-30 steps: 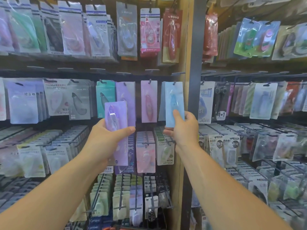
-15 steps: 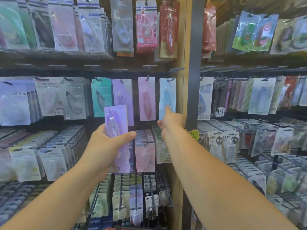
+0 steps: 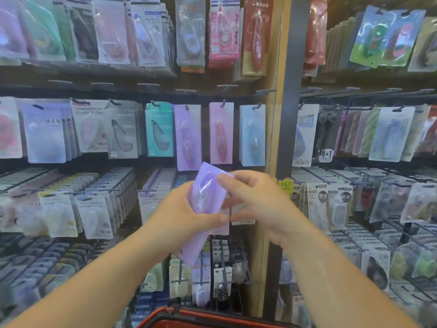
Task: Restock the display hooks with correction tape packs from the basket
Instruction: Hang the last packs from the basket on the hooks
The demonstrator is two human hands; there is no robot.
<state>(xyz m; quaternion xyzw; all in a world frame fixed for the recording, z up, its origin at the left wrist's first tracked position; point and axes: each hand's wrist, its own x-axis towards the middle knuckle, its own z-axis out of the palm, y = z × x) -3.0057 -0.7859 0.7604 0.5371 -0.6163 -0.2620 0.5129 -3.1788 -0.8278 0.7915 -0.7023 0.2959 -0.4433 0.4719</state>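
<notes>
Both hands meet on one tilted purple correction tape pack [image 3: 208, 192], below the hanging rows. Left hand [image 3: 186, 216] fingers wrap its middle; right hand [image 3: 260, 204] fingers pinch its top edge. Readable: "MONO" on a red pack [image 3: 256, 36], "30m" on a white pack [image 3: 303, 136].

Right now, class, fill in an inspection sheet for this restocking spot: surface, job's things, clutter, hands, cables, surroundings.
Surface: hook rack, rows hung with packaged correction tapes.
Job's things: purple pack, tilted, in front of the rack; hanging purple pack on its hook above; red basket, only its rim showing at the bottom edge.
Clutter: nothing seen.
Grippers: left hand grips the purple pack's middle; right hand pinches its upper corner.
Cables: nothing seen.
Surroundings: wooden post and dark upright separate a neighbouring rack, also stocked, on the right.
</notes>
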